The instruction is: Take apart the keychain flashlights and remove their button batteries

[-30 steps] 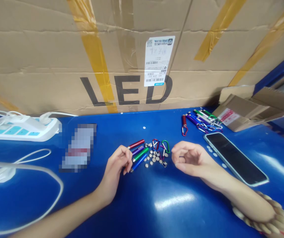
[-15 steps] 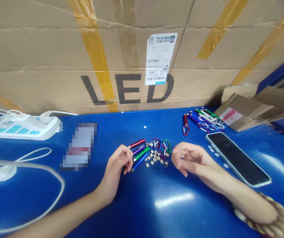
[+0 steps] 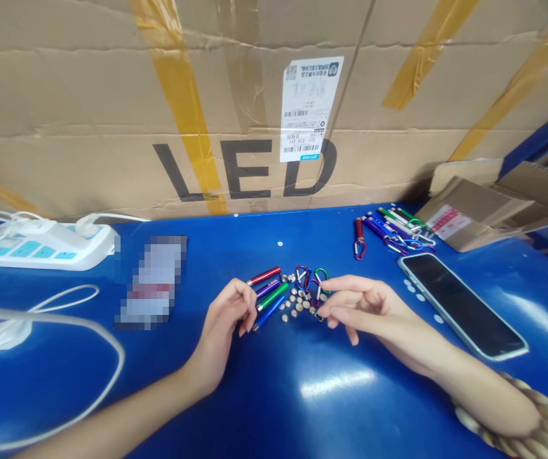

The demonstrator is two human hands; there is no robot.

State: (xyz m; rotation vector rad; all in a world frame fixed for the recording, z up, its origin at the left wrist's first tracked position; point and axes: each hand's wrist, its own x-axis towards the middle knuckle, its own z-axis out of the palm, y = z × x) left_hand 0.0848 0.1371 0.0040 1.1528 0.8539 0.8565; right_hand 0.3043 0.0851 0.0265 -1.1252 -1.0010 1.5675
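Note:
My left hand (image 3: 230, 313) rests with its fingers curled down, right at the left ends of several small metal tubes. Those are a red tube (image 3: 264, 275), a purple tube (image 3: 268, 290), a green tube (image 3: 273, 297) and a blue tube (image 3: 270, 313). Whether anything sits inside the curled fingers is hidden. My right hand (image 3: 362, 306) is open, fingers spread and pointing left. Its fingertips reach over the edge of a loose cluster of small round silver button cells (image 3: 294, 313) and small carabiners, including a green carabiner (image 3: 322, 275) and a red-and-blue pair (image 3: 302, 276).
Finished-looking tubes with carabiners (image 3: 389, 229) lie by an opened cardboard box (image 3: 475, 210). A phone (image 3: 465, 306) lies right, with small white discs (image 3: 408, 287) beside it. A power strip (image 3: 49, 245), white cable (image 3: 116, 344) and blurred object (image 3: 157, 280) occupy the left. A big LED carton (image 3: 111, 159) stands behind.
My right hand has moved slightly left, and its fingers have stretched out over the carabiners and button cells. My left hand has stayed in place.

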